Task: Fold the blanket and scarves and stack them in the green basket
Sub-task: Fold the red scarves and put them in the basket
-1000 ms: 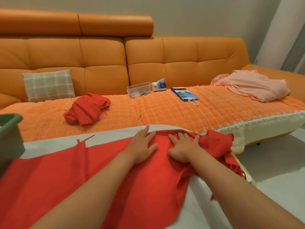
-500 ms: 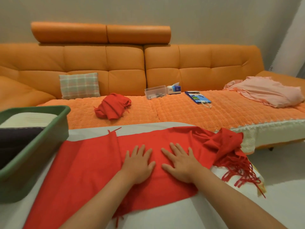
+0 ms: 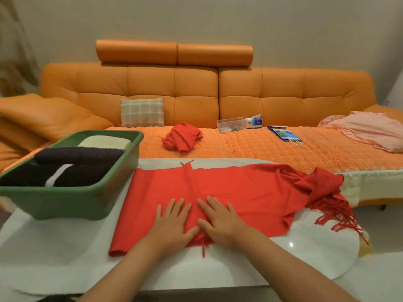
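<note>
A long red scarf (image 3: 235, 192) lies spread across the white table (image 3: 65, 258), its fringed right end (image 3: 335, 212) bunched and hanging over the edge. My left hand (image 3: 172, 223) and my right hand (image 3: 220, 219) press flat on the scarf's near edge, side by side, fingers straight. The green basket (image 3: 72, 199) stands at the table's left with folded dark and cream textiles inside. A second red scarf (image 3: 183, 137) lies crumpled on the sofa seat. A pink blanket (image 3: 368, 129) lies heaped on the sofa at the far right.
An orange sofa (image 3: 196, 92) runs behind the table, with a plaid cushion (image 3: 142, 112), a clear plastic box (image 3: 230, 124), a tissue box (image 3: 254, 122) and a blue paper bag (image 3: 284, 134) on its seat cover. The floor shows to the right of the table.
Both hands have slid toward me over the red scarf to its near edge. The view has swung left and back, bringing the green basket fully into sight.
</note>
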`<state>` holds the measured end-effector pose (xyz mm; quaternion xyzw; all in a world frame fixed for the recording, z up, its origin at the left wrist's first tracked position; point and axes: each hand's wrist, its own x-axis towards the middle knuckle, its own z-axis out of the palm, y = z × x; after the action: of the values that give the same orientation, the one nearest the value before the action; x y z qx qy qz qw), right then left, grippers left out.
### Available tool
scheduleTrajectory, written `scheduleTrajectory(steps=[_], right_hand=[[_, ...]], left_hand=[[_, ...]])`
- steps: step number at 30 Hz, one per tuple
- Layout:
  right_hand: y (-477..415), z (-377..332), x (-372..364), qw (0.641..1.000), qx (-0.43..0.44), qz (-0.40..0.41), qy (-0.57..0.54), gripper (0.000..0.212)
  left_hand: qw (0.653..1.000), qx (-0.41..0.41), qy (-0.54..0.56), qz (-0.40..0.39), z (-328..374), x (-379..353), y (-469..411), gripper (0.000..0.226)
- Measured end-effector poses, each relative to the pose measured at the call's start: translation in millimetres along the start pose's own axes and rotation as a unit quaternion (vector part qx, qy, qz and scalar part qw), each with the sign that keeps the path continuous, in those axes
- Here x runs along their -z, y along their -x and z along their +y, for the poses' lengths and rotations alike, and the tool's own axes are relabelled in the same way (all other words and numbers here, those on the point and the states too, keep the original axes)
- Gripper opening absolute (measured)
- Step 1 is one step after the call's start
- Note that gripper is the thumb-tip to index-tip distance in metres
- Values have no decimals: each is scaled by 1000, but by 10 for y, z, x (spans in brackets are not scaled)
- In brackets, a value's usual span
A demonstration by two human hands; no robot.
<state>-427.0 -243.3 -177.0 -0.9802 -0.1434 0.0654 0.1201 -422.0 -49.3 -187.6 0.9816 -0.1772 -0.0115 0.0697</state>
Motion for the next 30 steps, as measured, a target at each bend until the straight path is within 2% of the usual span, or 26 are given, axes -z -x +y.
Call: scheduleTrajectory(steps=[1,3,5,8,10,13,15,18,21,23,25,27,29,30], right_hand=[[24,-12,-43,1000,2,-8,18,66],[68,-10,-71,999,0,-9,35,67],[108,-43,-48,1000,-7,13,24,69],[129,-222,21,987,-48,121,97,80],[111,-381,65,977,-121,135,113,68],[82,-541,46,978,-167,113,50,50],[67,-594,65,977,-155,148,-2,39],[26,-657,172,960,-153,193,-132,28],[-21,-612,211,947,-166,157,-225,26],[44,-605,185,964,-183,106,-164,25],[122,-647,136,979,-198,56,-13,41],[176,-732,110,974,-156,114,117,49],[161,-792,63,965,-53,191,170,60],[136,-803,23,967,-13,184,173,65]], left_hand=[[999,-24,2,-34,-39,42,69,103],[996,-72,10,-42,-95,110,204,93],[995,-101,20,-12,-161,149,339,83],[991,-123,13,44,-243,188,494,70],[991,-120,9,55,-296,212,572,67],[995,-88,-2,37,-427,226,682,68],[998,-65,-3,21,-544,257,747,67],[998,-54,4,16,-728,306,824,53],[998,-59,-13,5,-883,306,875,44],[998,-63,-13,-15,-965,296,925,46],[998,-62,7,-18,-1010,304,998,55],[997,-37,70,10,-1017,327,1066,46],[989,4,116,95,-1017,344,1093,40],[983,29,108,142,-1021,342,1086,37]])
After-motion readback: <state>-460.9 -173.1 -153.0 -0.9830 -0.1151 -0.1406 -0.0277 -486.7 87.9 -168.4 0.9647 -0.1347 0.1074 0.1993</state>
